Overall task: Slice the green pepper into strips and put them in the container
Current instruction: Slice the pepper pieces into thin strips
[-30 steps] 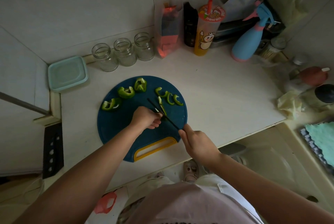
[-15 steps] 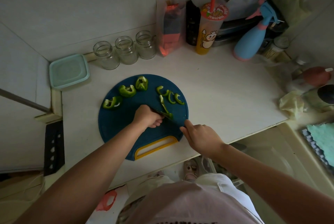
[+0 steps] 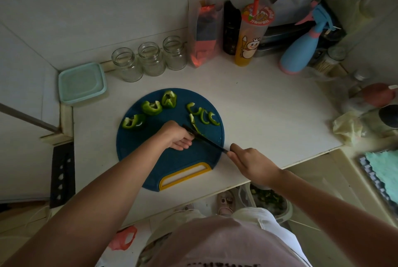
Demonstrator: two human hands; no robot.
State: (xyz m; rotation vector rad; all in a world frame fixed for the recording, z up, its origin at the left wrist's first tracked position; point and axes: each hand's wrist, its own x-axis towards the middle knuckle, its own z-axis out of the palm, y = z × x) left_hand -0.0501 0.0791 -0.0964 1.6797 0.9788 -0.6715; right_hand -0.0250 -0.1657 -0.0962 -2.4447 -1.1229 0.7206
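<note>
Since a second ago the knife (image 3: pixel 205 138) has come down: its tip was lifted over the middle of the cutting board (image 3: pixel 172 167), and now the dark blade lies low and slanted across the board, tip just beside the left fingers. The right hand (image 3: pixel 252 163) has drawn back a little toward the board's right edge, pulling the blade with it. The cut pieces have not shifted.

The left hand (image 3: pixel 178 137) sits knuckles-up near the board's centre. Its fingers are curled under and press down on a pepper piece (image 3: pixel 196 126), of which only a slim green length shows beside the blade (the rest is hidden under the fingers). The forearm comes in from the lower left.

The right hand is wrapped tightly round the knife's handle, index finger stretched along the top toward the blade, just off the board's rim over the desk (image 3: pixel 269 105). Its forearm comes in from the lower right.

Three larger pepper chunks (image 3: pixel 151 107) lie in an arc on the board's far left. A few curved strips (image 3: pixel 204 117) lie on its far right, just beyond the blade. The container (image 3: pixel 83 82), pale teal with its lid on, stands at the desk's back left corner, well apart from the board and next to three glass jars (image 3: pixel 150 60).
</note>
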